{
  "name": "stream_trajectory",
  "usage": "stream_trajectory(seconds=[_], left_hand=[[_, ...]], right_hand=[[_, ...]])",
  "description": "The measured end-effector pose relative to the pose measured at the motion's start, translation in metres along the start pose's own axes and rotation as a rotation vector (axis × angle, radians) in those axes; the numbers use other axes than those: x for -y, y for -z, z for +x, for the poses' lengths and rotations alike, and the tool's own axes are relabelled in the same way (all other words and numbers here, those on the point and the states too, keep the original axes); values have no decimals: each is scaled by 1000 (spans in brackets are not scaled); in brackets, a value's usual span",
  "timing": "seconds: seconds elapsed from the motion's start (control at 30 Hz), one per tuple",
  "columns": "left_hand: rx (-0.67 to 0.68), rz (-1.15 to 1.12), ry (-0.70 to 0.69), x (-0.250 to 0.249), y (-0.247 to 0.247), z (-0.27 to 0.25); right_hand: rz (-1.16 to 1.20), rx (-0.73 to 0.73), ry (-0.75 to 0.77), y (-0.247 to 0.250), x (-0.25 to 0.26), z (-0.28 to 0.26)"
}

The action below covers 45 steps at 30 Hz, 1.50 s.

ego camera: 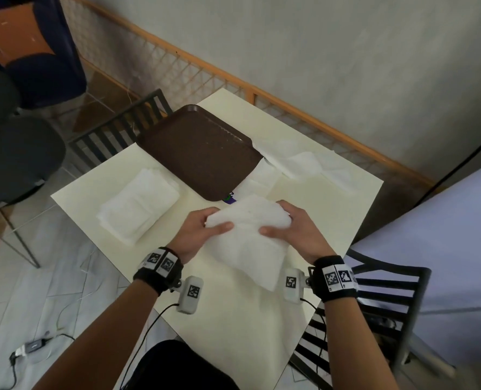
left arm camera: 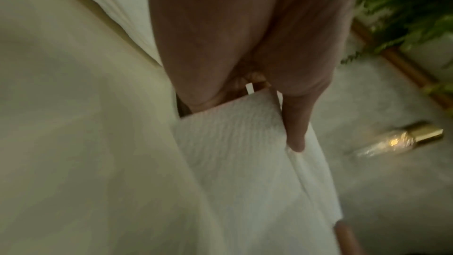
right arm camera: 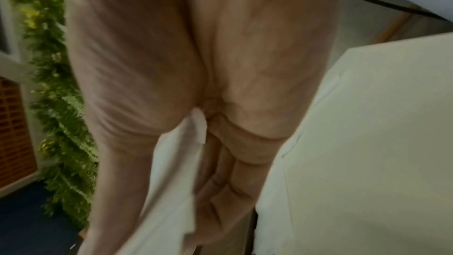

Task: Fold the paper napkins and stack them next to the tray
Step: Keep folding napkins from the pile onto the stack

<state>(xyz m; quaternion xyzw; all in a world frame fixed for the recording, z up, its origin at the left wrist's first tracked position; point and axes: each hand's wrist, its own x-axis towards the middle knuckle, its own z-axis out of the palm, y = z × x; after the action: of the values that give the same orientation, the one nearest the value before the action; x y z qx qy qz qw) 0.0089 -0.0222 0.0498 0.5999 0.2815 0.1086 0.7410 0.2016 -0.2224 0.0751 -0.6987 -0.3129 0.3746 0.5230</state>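
Observation:
A white paper napkin (ego camera: 247, 237) is held above the cream table (ego camera: 233, 319), doubled over at its far edge. My left hand (ego camera: 202, 232) pinches its left side, thumb on top. My right hand (ego camera: 292, 232) pinches its right side the same way. In the left wrist view the thumb presses the napkin (left arm camera: 232, 152) against the fingers underneath. In the right wrist view the napkin (right arm camera: 176, 172) runs between thumb and fingers. A stack of folded napkins (ego camera: 138, 206) lies left of the brown tray (ego camera: 202, 147). Loose unfolded napkins (ego camera: 304, 161) lie right of the tray.
Black slatted chairs stand at the table's far left (ego camera: 115, 133) and near right (ego camera: 374, 313). A small green and purple item (ego camera: 229, 199) peeks out at the tray's near corner. A cable and adapter (ego camera: 34, 347) lie on the floor at left.

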Motion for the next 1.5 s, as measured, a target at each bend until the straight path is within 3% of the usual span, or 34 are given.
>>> stream_trajectory(seconds=[0.13, 0.27, 0.33, 0.57, 0.73, 0.83, 1.0, 1.1, 1.2, 1.33, 1.4, 1.5], left_hand=[[-51, -91, -47, -12, 28, -9], [-32, -119, -87, -11, 60, -14], [-12, -85, -103, -11, 76, -16], [-74, 54, -160, -18, 126, -18], [-55, 29, -133, -22, 158, -22], [-78, -28, -76, -19, 179, -23], [-213, -8, -18, -6, 201, -26], [-340, 248, -60, 2, 211, -29], [-436, 264, -112, 4, 227, -32], [-573, 372, -134, 7, 239, -32], [-624, 443, -106, 15, 244, -26], [-626, 657, 58, 35, 252, -13]], right_hand=[[107, 2, -44, -23, -7, 12], [211, -163, 130, -50, -15, 26], [202, -115, 209, -66, -17, 32], [352, -103, 145, -104, -18, 61], [347, -72, 152, -124, -11, 78], [372, -43, 76, -140, -9, 89], [555, 9, -269, -172, -7, 101], [320, 14, -204, -194, -11, 111], [48, -91, -21, -207, -12, 141], [-280, -187, 98, -230, 3, 196], [-430, -139, 113, -244, 9, 220], [-613, -34, 53, -265, 2, 243]])
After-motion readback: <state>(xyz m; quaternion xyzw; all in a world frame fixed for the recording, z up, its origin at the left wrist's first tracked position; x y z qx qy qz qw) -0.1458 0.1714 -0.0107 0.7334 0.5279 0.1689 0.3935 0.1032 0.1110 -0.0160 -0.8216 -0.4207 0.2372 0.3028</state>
